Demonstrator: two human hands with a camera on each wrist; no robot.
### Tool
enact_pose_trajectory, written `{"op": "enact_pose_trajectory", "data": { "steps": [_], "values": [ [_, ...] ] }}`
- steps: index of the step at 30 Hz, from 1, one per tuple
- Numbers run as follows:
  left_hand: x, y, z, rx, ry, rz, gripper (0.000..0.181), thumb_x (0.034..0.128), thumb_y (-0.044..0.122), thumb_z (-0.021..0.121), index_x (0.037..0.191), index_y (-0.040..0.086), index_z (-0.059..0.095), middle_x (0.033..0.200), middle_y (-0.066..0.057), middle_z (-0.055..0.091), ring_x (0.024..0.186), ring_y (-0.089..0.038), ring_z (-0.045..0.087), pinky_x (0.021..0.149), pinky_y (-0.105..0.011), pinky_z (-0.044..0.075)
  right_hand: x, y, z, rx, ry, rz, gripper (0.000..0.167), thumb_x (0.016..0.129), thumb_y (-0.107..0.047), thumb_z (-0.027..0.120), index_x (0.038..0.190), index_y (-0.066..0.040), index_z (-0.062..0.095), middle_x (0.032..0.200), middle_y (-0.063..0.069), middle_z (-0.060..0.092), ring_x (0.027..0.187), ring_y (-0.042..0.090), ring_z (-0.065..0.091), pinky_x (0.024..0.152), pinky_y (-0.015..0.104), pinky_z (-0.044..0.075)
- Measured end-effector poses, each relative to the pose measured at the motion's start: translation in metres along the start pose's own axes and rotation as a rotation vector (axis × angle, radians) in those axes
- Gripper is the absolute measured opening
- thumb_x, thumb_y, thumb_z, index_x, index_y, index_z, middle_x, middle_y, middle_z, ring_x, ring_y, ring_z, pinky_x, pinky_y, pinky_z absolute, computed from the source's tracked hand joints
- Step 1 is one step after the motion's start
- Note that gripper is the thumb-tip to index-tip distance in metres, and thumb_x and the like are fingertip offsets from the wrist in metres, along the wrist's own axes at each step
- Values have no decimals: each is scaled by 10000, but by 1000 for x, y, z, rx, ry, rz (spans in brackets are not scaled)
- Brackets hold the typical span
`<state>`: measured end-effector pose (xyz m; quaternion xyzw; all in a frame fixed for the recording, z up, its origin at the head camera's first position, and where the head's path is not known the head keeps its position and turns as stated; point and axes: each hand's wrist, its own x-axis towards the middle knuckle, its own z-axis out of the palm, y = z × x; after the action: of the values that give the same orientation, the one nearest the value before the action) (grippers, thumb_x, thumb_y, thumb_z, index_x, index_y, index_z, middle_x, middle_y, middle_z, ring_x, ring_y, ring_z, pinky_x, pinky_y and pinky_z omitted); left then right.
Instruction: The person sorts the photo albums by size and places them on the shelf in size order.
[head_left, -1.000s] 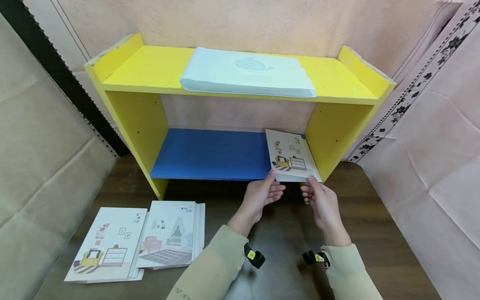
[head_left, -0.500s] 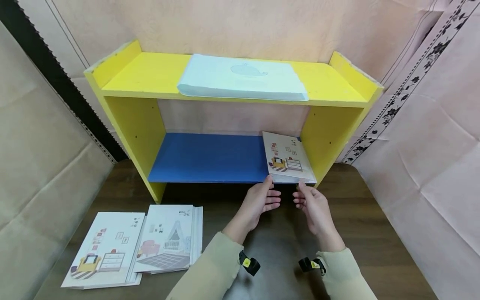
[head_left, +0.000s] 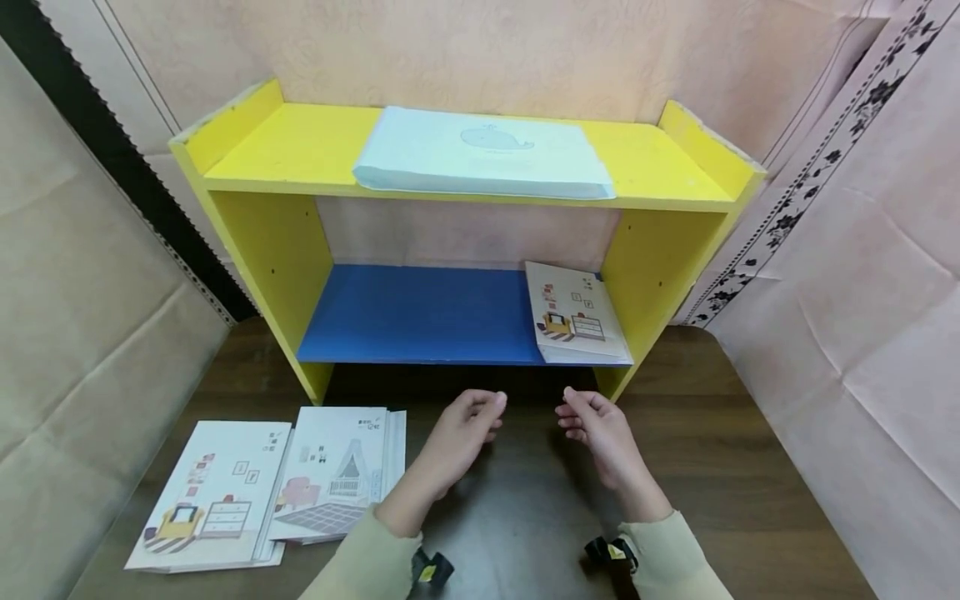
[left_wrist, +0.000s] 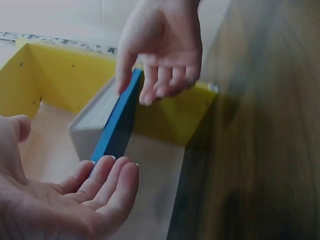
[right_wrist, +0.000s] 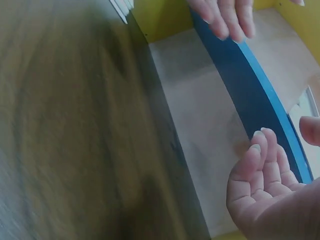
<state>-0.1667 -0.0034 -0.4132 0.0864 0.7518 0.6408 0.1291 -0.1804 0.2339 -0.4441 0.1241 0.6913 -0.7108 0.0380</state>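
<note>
My left hand (head_left: 457,437) hovers over the table in front of the shelf, holding nothing, its fingers loosely bent. To its right, my right hand (head_left: 602,435) is likewise in the air, thumb towards the shelf and nothing in its grasp. A stack of white booklets (head_left: 577,312) with a yellow chair drawn on the cover lies flat at the right end of the blue shelf board (head_left: 423,312), apart from both hands. In the left wrist view, the pale side of that stack (left_wrist: 92,125) shows above the blue board.
The yellow shelf unit (head_left: 675,258) stands on the wooden table (head_left: 750,467). A light blue whale-print package (head_left: 480,154) lies on its top. Two more booklet stacks, one with a chair cover (head_left: 206,492) and one with a tower cover (head_left: 333,475), lie at the front left.
Both hands have let go of the booklet stack on the blue board and drawn back towards the front. The left has also moved left. The stack stays at the right end.
</note>
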Motion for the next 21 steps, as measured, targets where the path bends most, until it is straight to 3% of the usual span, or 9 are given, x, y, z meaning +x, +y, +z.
{"op": "enact_pose_trajectory", "data": {
  "steps": [4,10,16,21],
  "values": [
    [-15,-13,-23,111,74,10,601,909,652,487,1293,192,533,1177,-17,598,1053,-201,596,873,-404,498,-2,8,12,-11,-50,9,555,863,-486,684,1128,-10,581,1116,244,622,928,313,618,832,417,536],
    [-31,-29,-48,189,161,-9,653,895,658,505,1313,157,527,1207,-29,595,1107,-190,571,859,-400,510,-7,20,38,-59,-140,-12,533,881,-438,687,1146,9,571,1116,250,635,980,400,615,803,409,548],
    [-46,-46,-74,246,242,-64,680,884,643,542,1328,129,508,1215,-47,602,1132,-217,577,922,-420,490,-16,30,64,-111,-235,3,515,890,-432,683,1165,-15,555,1114,224,638,984,367,621,826,431,539],
    [-54,-55,-91,269,261,-107,720,888,624,555,1343,71,488,1226,-97,597,1160,-253,572,970,-443,460,-23,36,80,-139,-276,20,543,877,-478,679,1180,-47,544,1090,208,644,959,352,631,817,435,536]
  ]
}}
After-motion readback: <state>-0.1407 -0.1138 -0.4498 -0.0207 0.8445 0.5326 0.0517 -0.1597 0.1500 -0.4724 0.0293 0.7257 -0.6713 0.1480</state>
